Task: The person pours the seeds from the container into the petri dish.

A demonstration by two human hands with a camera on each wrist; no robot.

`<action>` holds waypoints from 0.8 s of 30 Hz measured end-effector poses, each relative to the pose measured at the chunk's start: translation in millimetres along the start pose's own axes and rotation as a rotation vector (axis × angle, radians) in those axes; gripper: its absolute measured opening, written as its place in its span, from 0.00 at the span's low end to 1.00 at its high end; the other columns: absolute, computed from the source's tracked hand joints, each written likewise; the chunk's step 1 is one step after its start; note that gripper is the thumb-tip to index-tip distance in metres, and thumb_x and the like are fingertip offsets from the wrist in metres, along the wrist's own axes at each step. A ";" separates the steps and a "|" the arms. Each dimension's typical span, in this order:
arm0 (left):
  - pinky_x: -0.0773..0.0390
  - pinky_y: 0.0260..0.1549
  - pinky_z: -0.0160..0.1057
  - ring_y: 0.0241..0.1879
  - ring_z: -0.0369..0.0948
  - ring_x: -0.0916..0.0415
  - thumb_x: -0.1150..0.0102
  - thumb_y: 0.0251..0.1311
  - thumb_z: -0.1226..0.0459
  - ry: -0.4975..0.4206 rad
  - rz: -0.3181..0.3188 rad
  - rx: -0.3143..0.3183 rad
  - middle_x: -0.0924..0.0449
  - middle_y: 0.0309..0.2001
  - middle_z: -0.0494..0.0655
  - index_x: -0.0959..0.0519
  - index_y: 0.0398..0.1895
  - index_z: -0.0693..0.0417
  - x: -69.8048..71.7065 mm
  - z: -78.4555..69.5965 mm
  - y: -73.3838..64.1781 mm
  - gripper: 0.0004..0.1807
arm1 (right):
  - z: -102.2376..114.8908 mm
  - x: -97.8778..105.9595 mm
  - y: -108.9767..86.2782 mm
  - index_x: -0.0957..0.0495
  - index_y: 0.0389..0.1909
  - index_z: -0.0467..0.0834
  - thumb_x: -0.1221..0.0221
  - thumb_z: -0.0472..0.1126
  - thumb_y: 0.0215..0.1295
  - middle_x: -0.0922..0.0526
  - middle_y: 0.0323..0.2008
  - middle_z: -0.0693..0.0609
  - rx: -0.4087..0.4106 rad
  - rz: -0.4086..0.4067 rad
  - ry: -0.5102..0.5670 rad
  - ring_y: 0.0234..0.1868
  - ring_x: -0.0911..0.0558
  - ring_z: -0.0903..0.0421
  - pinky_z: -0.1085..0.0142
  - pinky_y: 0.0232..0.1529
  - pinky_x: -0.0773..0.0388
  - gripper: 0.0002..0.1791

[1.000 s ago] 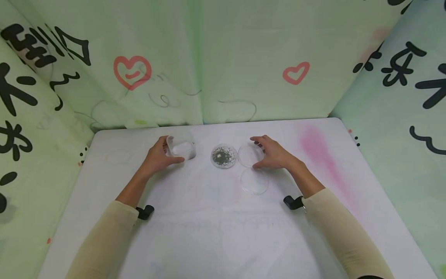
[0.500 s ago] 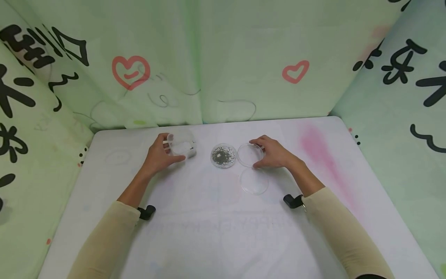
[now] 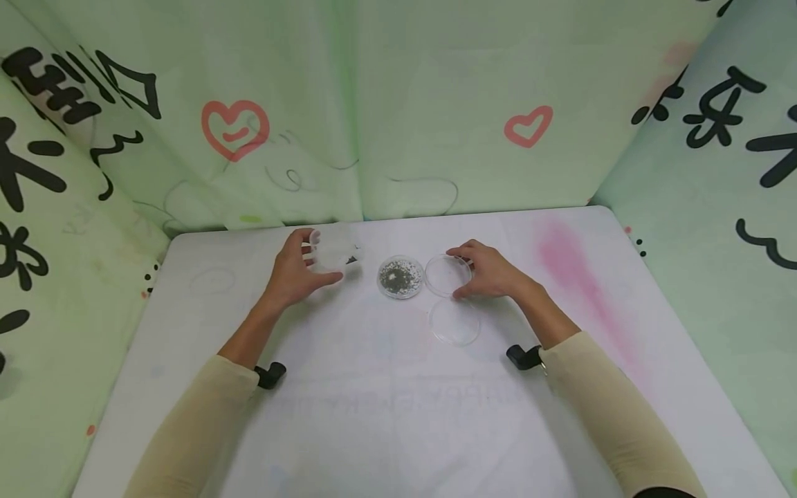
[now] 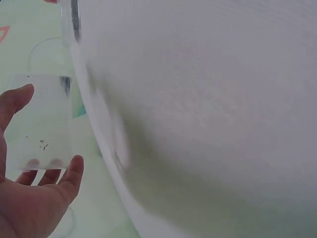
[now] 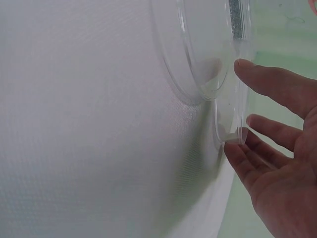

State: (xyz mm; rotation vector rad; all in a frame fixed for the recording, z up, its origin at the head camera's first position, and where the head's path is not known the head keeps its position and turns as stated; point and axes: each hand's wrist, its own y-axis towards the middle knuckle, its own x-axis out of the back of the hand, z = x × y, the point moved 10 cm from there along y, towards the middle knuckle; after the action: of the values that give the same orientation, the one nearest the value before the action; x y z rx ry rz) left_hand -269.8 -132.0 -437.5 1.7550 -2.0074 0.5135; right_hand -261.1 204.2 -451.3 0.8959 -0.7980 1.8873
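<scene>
My left hand point(image 3: 295, 273) grips a clear plastic cup point(image 3: 335, 247) between thumb and fingers, above the table. In the left wrist view this cup point(image 4: 47, 121) has a dark patch of grains in one corner and specks on its wall. Just to its right sits a petri dish point(image 3: 400, 278) spread with dark grey and white grains. My right hand point(image 3: 488, 271) holds a clear petri dish point(image 3: 448, 277) at its rim, thumb on the near side and fingers on the far side. Nearer me lies another round clear dish or lid point(image 3: 455, 323), flat on the table.
The white table point(image 3: 386, 415) has a pink stain at the right. Its back edge meets a green fabric wall point(image 3: 423, 124) with red hearts and black characters, and similar fabric stands at both sides. Each wrist bears a black camera mount.
My left hand has lifted the cup slightly and shifted it right, toward the grain-filled dish; the cup's tilt has changed. My right hand and the dishes stay in place.
</scene>
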 end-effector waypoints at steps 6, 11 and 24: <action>0.23 0.64 0.53 0.66 0.57 0.29 0.17 0.47 0.62 0.024 -0.015 -0.071 0.33 0.68 0.59 0.38 0.73 0.58 -7.4 -20.2 2.8 0.51 | -1.2 0.5 0.8 0.28 0.72 0.38 0.21 0.42 0.50 0.26 0.63 0.36 -0.001 -0.001 -0.006 0.58 0.23 0.42 0.47 0.59 0.24 0.46; 0.22 0.64 0.52 0.65 0.54 0.30 0.16 0.45 0.62 0.038 -0.026 -0.104 0.32 0.66 0.55 0.37 0.72 0.58 -15.1 -33.8 5.0 0.52 | -0.8 0.6 1.1 0.28 0.72 0.38 0.22 0.42 0.51 0.25 0.62 0.37 0.000 -0.002 -0.006 0.57 0.23 0.42 0.46 0.59 0.24 0.46; 0.22 0.62 0.51 0.63 0.54 0.29 0.16 0.45 0.63 0.134 -0.029 -0.187 0.32 0.65 0.58 0.35 0.72 0.59 -36.5 -67.3 9.3 0.51 | -1.8 0.6 2.0 0.28 0.72 0.37 0.21 0.42 0.50 0.25 0.62 0.37 0.013 -0.002 -0.006 0.55 0.23 0.42 0.47 0.57 0.24 0.46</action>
State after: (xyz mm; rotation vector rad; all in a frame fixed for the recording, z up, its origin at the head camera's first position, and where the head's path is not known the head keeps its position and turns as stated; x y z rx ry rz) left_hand -270.0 -64.4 -400.5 1.5924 -1.8700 0.4089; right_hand -263.6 205.1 -452.1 0.9102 -0.7892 1.8905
